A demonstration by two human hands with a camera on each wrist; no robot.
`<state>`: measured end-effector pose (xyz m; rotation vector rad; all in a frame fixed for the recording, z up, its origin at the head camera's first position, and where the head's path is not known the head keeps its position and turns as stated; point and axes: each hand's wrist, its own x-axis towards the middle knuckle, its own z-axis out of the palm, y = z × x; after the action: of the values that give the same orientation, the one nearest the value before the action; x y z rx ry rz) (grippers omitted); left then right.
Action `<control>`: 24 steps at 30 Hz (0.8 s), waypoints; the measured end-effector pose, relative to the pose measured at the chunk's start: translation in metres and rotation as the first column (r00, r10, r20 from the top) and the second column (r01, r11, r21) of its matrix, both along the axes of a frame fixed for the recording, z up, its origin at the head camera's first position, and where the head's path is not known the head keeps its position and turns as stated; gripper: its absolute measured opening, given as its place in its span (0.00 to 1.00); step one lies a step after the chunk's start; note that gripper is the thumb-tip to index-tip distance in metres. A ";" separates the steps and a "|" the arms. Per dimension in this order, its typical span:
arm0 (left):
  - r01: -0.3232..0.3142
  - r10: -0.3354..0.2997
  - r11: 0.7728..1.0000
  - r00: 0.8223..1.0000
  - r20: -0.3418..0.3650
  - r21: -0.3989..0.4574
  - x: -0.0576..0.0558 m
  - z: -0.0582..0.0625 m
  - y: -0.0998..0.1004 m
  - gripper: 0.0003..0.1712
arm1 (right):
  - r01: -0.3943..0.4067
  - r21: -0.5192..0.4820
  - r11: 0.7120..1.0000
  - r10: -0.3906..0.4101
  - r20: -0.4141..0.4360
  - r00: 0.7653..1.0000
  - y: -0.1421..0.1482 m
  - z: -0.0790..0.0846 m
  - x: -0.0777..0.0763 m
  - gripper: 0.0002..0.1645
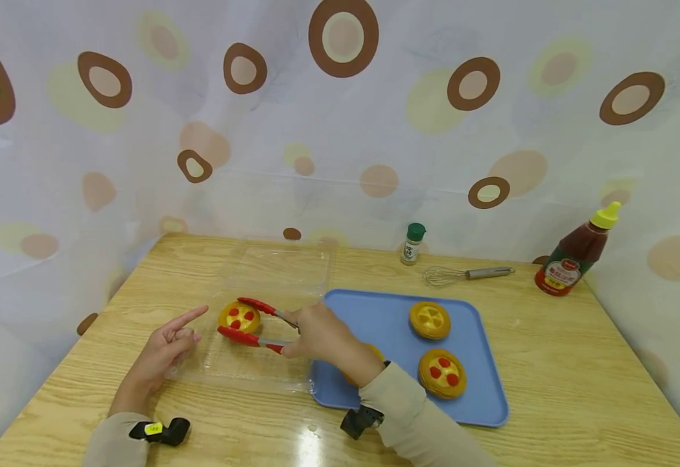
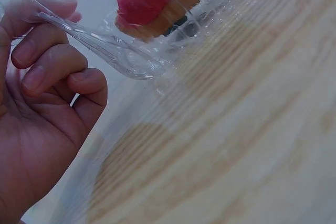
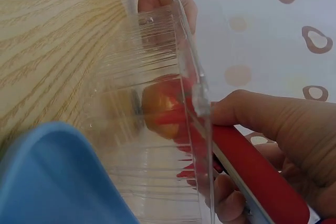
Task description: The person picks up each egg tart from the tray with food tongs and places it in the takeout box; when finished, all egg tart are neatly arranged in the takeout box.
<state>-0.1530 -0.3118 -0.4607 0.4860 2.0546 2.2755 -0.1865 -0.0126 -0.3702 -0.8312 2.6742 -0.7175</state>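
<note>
With its thumb and fingers, my right hand [image 1: 325, 334] grips red-tipped tongs [image 1: 239, 336]. A small tart [image 1: 243, 316] with a yellow top and red spots sits between the tong tips, inside the left part of a clear plastic container [image 1: 246, 384]. Seen through the container wall in the right wrist view, the tart [image 3: 160, 109] is down near the base. My left hand [image 1: 161, 353] is at the container's left side, index finger stretched out; in the left wrist view its fingers pinch the plastic rim [image 2: 79, 31].
A blue tray [image 1: 369, 311] at the right bears a yellow tart [image 1: 430, 320], a red-spotted tart [image 1: 443, 374] and one partly hidden by my right arm. Behind stand a green-capped shaker [image 1: 412, 245], a whisk [image 1: 468, 274] lying flat, and a sauce bottle [image 1: 573, 258]. The container's lid [image 1: 275, 266] lies folded back.
</note>
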 end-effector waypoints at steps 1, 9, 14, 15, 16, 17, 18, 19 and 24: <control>0.000 0.000 1.000 1.000 0.000 -0.001 0.000 0.000 0.000 0.30 | 0.001 0.002 1.000 -0.001 0.001 1.000 -0.001 -0.001 0.000 0.36; 0.008 -0.008 1.000 1.000 0.003 0.005 0.000 0.000 0.000 0.31 | 0.002 0.005 1.000 -0.002 -0.006 1.000 -0.004 -0.002 0.000 0.37; 0.009 -0.009 1.000 1.000 0.009 0.003 0.000 0.001 0.001 0.31 | 0.003 0.009 1.000 -0.003 -0.011 1.000 -0.005 -0.002 0.002 0.38; 0.006 -0.007 1.000 1.000 0.012 0.002 0.000 0.001 0.001 0.30 | 0.004 0.012 1.000 -0.003 -0.012 1.000 -0.005 -0.002 0.002 0.39; 0.004 -0.004 1.000 1.000 0.016 0.001 0.000 0.001 0.001 0.30 | 0.003 0.017 1.000 -0.003 -0.016 1.000 -0.005 -0.002 0.003 0.39; 0.001 -0.001 1.000 1.000 0.020 0.000 0.000 0.001 0.001 0.30 | 0.004 0.022 1.000 -0.003 -0.021 1.000 -0.005 -0.002 0.003 0.40; -0.003 0.003 1.000 1.000 0.023 -0.003 0.000 0.002 0.001 0.30 | 0.004 0.029 1.000 -0.004 -0.021 1.000 -0.005 -0.002 0.003 0.40; -0.006 0.006 1.000 1.000 0.026 -0.005 0.000 0.002 0.001 0.30 | 0.005 0.035 0.999 -0.004 -0.022 1.000 -0.006 -0.002 0.004 0.41; -0.013 0.014 1.000 1.000 0.023 -0.016 0.001 0.002 0.001 0.30 | -0.007 0.061 0.998 0.008 -0.021 1.000 -0.006 -0.002 0.006 0.43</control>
<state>-0.1519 -0.3108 -0.4584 0.4436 2.0696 2.2596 -0.1804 -0.0181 -0.3719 -0.8372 2.6955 -0.6254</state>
